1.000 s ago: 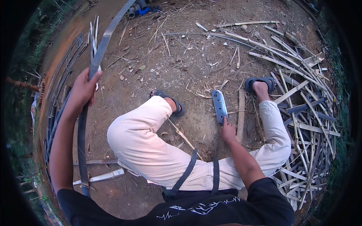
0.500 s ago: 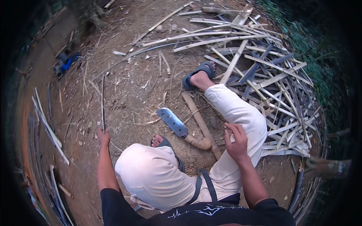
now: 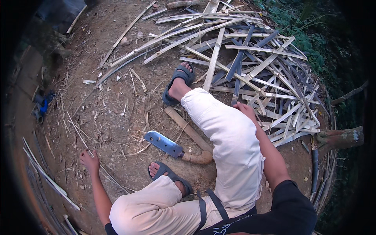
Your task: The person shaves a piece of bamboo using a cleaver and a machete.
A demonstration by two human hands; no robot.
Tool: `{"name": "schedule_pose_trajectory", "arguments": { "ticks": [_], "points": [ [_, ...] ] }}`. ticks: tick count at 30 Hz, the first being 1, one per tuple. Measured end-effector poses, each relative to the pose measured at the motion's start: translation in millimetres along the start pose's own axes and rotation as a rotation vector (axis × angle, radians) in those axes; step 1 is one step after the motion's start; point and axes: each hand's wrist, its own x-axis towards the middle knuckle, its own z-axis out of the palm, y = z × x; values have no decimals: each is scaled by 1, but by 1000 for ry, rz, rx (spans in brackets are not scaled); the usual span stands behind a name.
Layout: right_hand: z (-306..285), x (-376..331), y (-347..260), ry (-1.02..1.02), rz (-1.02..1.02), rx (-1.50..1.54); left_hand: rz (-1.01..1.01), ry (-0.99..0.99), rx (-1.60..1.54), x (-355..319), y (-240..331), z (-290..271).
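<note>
1. Bamboo strips lie in a loose pile on the bare dirt ground, seen from the head view; the right hand reaches into the near edge of the pile, just beyond the bent right knee. Whether its fingers are closed on a strip cannot be told, as the leg hides most of them.
2. Left hand: spread, fingers loose, resting on the dirt and touching a thin sliver; it grasps nothing.
3. Chopping knife: lying flat on the ground between the two sandalled feet, its blade pointing up-left, its wooden handle beside a short wooden block.
4. Risk, judged: the left foot sits near the bare blade, so a shift of the leg could bring it against the edge.
5. Risk, judged: pulling one strip from the tangled pile could drag sharp-edged neighbours across the right hand.
</note>
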Motion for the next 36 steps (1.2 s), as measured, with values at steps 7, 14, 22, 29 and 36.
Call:
{"name": "schedule_pose_trajectory", "arguments": {
  "ticks": [7, 14, 22, 29, 36],
  "points": [
    [136, 110, -82, -169, 265, 507, 277, -95, -299, -61, 14, -101],
    [70, 88, -100, -387, 264, 1112, 199, -136, -580, -139, 42, -234],
    [-60, -107, -103, -255, 213, 673, 375, 27, -706, -219, 95, -299],
    [-92, -299, 5, 235, 85, 41, 590, 34, -826, -293, 157, -313],
    [-113, -357, -40, 400, -344, -205, 692, -171, -1158, -279, 172, -313]
  ]
}}
